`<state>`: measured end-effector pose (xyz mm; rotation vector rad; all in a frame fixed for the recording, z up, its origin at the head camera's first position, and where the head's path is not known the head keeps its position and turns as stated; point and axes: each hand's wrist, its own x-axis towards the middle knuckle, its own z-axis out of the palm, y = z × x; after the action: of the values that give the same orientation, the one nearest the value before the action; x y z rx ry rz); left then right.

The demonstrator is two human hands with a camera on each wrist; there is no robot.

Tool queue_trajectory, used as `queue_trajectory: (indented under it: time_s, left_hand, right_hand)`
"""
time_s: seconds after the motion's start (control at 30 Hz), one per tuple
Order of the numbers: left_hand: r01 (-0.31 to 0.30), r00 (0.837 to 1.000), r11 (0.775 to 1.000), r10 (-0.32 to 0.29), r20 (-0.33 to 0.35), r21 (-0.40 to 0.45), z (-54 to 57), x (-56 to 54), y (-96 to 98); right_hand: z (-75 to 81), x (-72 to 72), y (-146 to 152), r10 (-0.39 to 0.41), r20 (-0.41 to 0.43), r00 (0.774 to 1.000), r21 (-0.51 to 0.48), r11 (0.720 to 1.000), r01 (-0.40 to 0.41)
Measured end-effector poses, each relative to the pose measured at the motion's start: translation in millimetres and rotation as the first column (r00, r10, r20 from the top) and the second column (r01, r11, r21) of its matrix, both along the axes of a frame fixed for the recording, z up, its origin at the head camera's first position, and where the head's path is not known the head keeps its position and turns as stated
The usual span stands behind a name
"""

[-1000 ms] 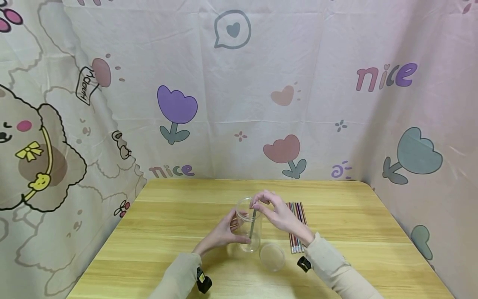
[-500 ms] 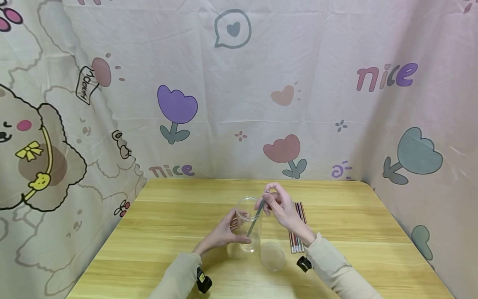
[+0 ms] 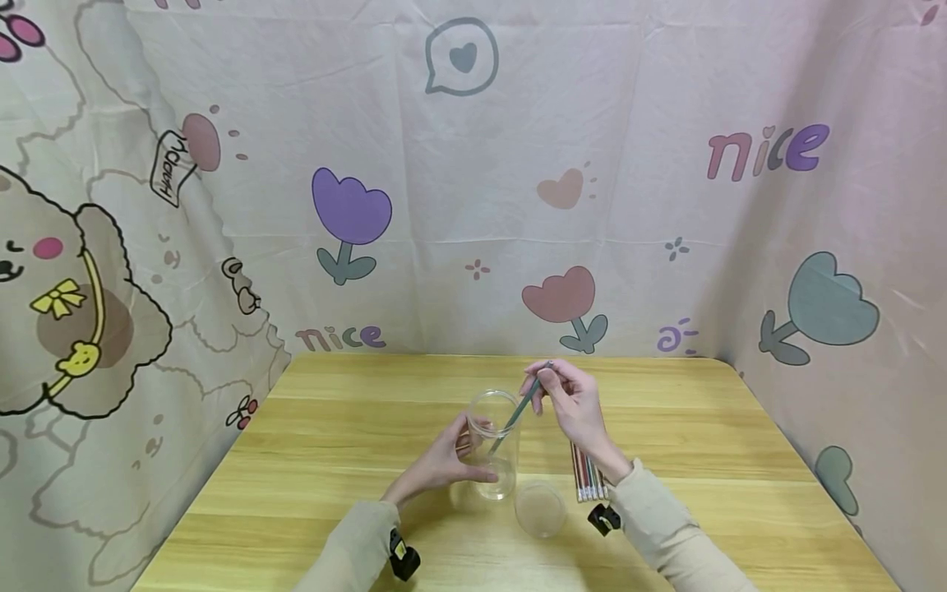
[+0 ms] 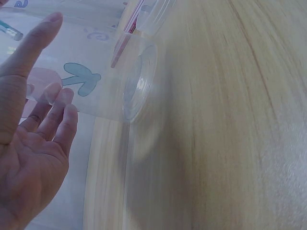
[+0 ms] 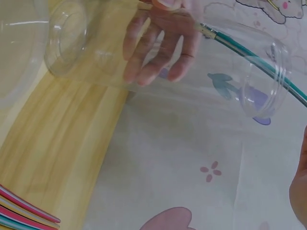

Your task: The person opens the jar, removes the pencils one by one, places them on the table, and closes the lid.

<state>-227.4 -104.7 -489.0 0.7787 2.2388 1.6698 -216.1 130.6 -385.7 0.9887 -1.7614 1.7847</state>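
Note:
A clear plastic jar (image 3: 503, 481) stands upright and uncovered on the table, with my left hand (image 3: 444, 459) holding it round the side. In the left wrist view, the thumb and fingers (image 4: 69, 120) lie on either side of its wall. My right hand (image 3: 575, 407) pinches a teal pencil (image 3: 525, 404) near its upper end, above and right of the jar's mouth. The pencil slants down through the mouth. Its eraser end (image 5: 207, 31) hangs inside the jar, above the bottom, as the right wrist view shows.
A round clear lid (image 3: 540, 510) lies in front of the jar, to its right. Several coloured pencils (image 3: 587, 481) lie side by side beneath the right forearm. Behind the wooden table (image 3: 333, 460) hangs a printed cloth (image 3: 473, 205).
My right hand has moved up and to the right, drawing the pencil partly out of the jar and tilting it more. The left hand and the jar have stayed put.

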Motion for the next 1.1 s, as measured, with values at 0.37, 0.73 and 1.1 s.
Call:
queue_trajectory:
  time_s: [0.37, 0.73, 1.1]
  left_hand:
    - [0.000, 1.000, 1.000, 0.000, -0.002, -0.004, 1.2, 0.6, 0.2]
    - [-0.010, 1.000, 1.000, 0.010, 0.000, -0.005, 2.0, 1.8, 0.2]
    - [-0.012, 1.000, 1.000, 0.012, -0.003, -0.007, 1.4, 1.8, 0.4]
  right_hand:
    - [6.4, -5.2, 11.8, 0.045, -0.020, 0.999, -0.070, 0.996, -0.046]
    - [13.3, -5.1, 24.5, 0.135, 0.020, 0.991, -0.132, 0.982, -0.132]
    - [13.1, -4.9, 34.5, 0.169, 0.069, 0.983, -0.277, 0.950, -0.144]
